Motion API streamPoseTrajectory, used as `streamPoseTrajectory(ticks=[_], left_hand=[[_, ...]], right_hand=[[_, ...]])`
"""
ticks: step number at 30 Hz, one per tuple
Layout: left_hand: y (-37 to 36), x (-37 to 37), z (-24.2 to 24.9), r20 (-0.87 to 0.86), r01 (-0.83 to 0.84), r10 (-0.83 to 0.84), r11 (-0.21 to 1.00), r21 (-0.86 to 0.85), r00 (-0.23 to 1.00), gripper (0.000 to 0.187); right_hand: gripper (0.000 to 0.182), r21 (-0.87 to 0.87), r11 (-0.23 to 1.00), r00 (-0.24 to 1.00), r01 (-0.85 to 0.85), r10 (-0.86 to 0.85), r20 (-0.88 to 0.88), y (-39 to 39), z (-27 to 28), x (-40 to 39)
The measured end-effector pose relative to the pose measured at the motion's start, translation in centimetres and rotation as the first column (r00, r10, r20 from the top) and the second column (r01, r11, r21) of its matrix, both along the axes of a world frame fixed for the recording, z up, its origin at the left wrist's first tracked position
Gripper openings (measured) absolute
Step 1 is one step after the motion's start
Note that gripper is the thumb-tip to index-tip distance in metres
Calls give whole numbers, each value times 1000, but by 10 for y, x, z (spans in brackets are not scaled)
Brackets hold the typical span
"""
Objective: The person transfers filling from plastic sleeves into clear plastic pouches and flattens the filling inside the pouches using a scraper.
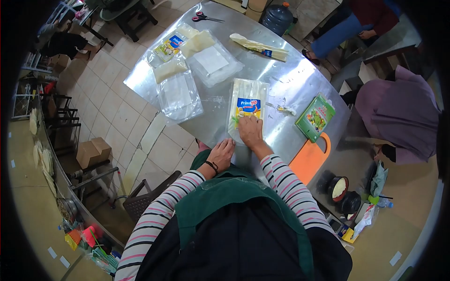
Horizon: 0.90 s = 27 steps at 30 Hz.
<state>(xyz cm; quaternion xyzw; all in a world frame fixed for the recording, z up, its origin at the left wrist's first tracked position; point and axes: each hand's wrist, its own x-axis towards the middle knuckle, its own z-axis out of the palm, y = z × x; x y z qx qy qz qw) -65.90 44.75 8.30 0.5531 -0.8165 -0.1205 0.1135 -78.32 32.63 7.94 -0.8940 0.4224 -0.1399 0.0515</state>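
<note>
On the metal table (215, 124) in front of me lies a flat clear plastic pack (243, 88) with pale contents and a blue and yellow "Primayo" label. My right hand (251, 131) is on the lower part of this pack, its fingers bent and pressed together against the label. Part of the label is hidden under them. My left hand (221, 154), with a dark band at the wrist, rests at the table's near edge, left of the pack's lower corner. Its fingers lie fairly flat, with nothing visible in them.
Several clear plastic packs (178, 96) lie at the left back, near red-handled scissors (206, 18). A long folded wrapper (260, 48) lies farther back. To the right are a green printed pack (316, 117) and an orange cutting board (310, 161). A person in purple (398, 112) is beyond.
</note>
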Motion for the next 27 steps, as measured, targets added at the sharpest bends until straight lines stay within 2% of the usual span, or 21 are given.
streamPoseTrajectory(ticks=[3, 5, 7, 9, 11, 12, 14, 18, 20, 21, 22, 23, 24, 26, 27], left_hand=[[1, 2, -1, 13, 16, -16, 1000, 8, 1000, 48], [1, 3, 0, -10, 6, -6, 1000, -1, 1000, 48], [2, 3, -1, -37, -4, 3, 1000, -23, 999, 47], [1, 2, -2, -57, -26, 25, 1000, -11, 998, 45], [2, 2, -7, -64, -37, 37, 999, -2, 997, 44], [2, 1, -9, -69, -43, 44, 999, 15, 997, 43], [0, -2, -8, -100, -69, 67, 998, -15, 993, 42], [0, -2, -2, -115, -91, 86, 995, -35, 990, 42], [-5, -1, -1, -107, -95, 89, 994, -60, 990, 41], [-5, 0, -1, -96, -93, 86, 993, -74, 992, 41], [-7, 0, -1, -92, -97, 89, 992, -85, 992, 41], [-8, -1, 1, -137, -110, 104, 993, -41, 985, 40], [-9, -1, 2, -178, -117, 115, 993, 1, 977, 39], [-25, 0, 38, -118, -159, 218, 911, 381, 969, 37], [-37, 1, 40, -109, -172, 218, 928, 332, 970, 37]], right_hand=[[7, -48, 998, 998, -31, 28, -61, -22, 1, 3], [10, -71, 997, 999, -39, 40, 2, -30, 3, 6], [10, 76, 996, 998, 48, -44, -49, -34, 8, 9], [9, 90, 994, 991, 66, -54, -124, -13, 6, 10], [7, 242, 926, 956, -289, 293, 21, 19, 7, 8], [7, 245, 924, 954, -295, 300, 16, 12, 7, 10], [6, 108, 968, 973, -225, 228, -21, -6, 3, 12], [6, 56, 971, 972, -232, 233, -18, -42, 5, 22], [7, 12, 985, 981, -172, 172, -91, -58, 12, 29], [7, 7, 985, 981, -173, 173, -90, -60, 8, 28], [6, 10, 995, 993, -104, 105, -52, -66, 6, 29], [7, 11, 999, 999, -35, 35, -9, -73, 4, 31], [9, 55, 996, 997, -74, 73, 28, -71, -3, 26], [10, 147, 989, 995, 22, -7, -104, -46, -13, 20], [12, 178, 983, 998, 55, -51, -27, -32, -17, 15]])
